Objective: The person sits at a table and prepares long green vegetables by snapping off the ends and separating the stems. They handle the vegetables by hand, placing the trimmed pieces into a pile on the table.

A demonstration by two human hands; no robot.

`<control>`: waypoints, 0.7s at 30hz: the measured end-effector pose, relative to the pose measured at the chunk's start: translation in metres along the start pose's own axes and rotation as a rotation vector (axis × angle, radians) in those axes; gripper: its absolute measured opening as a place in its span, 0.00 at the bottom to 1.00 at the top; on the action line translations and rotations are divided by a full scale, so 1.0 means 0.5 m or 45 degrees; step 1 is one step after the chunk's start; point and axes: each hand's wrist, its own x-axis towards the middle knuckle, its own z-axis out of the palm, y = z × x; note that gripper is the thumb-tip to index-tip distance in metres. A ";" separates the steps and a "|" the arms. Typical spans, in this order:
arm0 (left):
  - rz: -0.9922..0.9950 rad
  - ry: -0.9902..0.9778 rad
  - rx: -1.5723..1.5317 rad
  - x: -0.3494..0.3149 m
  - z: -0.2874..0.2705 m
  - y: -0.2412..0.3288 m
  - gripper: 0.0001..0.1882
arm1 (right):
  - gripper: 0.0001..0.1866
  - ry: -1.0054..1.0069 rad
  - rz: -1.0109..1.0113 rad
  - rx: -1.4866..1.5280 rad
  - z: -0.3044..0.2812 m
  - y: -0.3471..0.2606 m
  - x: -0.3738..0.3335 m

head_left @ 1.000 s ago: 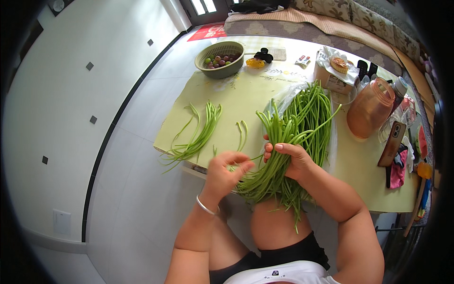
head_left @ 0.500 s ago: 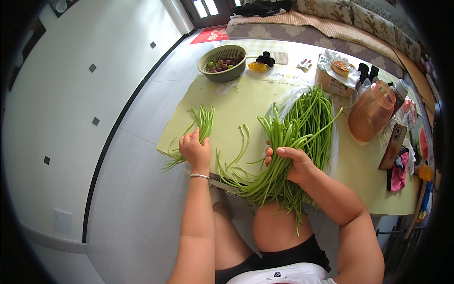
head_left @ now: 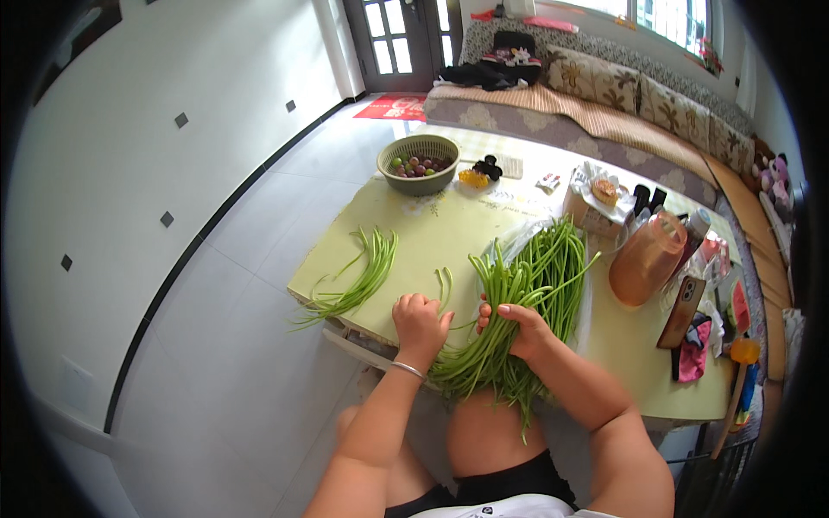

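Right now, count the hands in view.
2: the left hand, just left of the held stems, fingertips partly hidden; the right hand, closed around those stems. No others show.

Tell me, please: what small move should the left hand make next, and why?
Perhaps the left hand should pull a little from the green bunch of stems: the right hand grips that bunch, the left hand is close beside it, and a smaller green pile lies apart on the table. Whether the left hand pinches anything is unclear.
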 end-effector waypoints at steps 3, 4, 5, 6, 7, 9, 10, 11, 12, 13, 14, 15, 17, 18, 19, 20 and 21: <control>-0.002 0.001 -0.079 -0.006 0.006 -0.004 0.16 | 0.21 0.034 0.005 -0.042 -0.007 0.000 0.000; -0.002 -0.007 -0.148 -0.004 0.004 -0.006 0.16 | 0.21 0.061 0.009 -0.045 -0.002 -0.007 -0.004; -0.002 -0.029 -0.223 -0.005 0.007 -0.007 0.17 | 0.20 0.104 0.001 -0.043 0.001 -0.010 -0.008; -0.039 -0.034 -0.288 -0.008 -0.003 -0.016 0.18 | 0.19 0.119 0.018 -0.078 0.017 -0.010 -0.008; -0.073 -0.041 -0.355 -0.010 -0.013 -0.026 0.18 | 0.18 0.136 0.032 -0.113 0.037 -0.013 -0.007; -0.066 0.011 -0.394 -0.028 -0.031 -0.044 0.21 | 0.17 0.147 0.013 -0.169 0.078 -0.009 -0.003; -0.002 0.125 -0.369 -0.031 -0.039 -0.045 0.20 | 0.18 0.088 -0.021 -0.186 0.098 -0.013 -0.002; 0.059 0.233 -0.361 -0.031 -0.039 -0.039 0.20 | 0.18 0.103 -0.061 -0.210 0.110 -0.021 -0.010; 0.115 0.361 -0.329 -0.027 -0.049 -0.039 0.20 | 0.18 0.088 -0.092 -0.236 0.130 -0.034 -0.010; 0.075 0.374 -0.391 -0.026 -0.053 -0.042 0.19 | 0.18 0.078 -0.107 -0.202 0.147 -0.053 -0.014; 0.028 0.390 -0.446 -0.029 -0.062 -0.050 0.18 | 0.17 0.062 -0.114 -0.166 0.168 -0.069 -0.016; -0.019 0.401 -0.501 -0.032 -0.067 -0.056 0.18 | 0.17 0.049 -0.121 -0.127 0.188 -0.085 -0.020; -0.062 0.435 -0.548 -0.035 -0.061 -0.064 0.16 | 0.21 0.097 -0.165 -0.055 0.234 -0.134 -0.042; -0.089 0.445 -0.563 -0.041 -0.061 -0.069 0.16 | 0.24 0.145 -0.192 -0.090 0.252 -0.162 -0.054; -0.098 0.452 -0.569 -0.041 -0.057 -0.067 0.14 | 0.27 0.226 -0.268 -0.107 0.271 -0.189 -0.068; -0.093 0.452 -0.570 -0.044 -0.063 -0.071 0.13 | 0.28 0.184 -0.268 -0.156 0.300 -0.217 -0.082; -0.084 0.442 -0.595 -0.045 -0.048 -0.064 0.13 | 0.25 0.199 -0.308 -0.207 0.329 -0.243 -0.110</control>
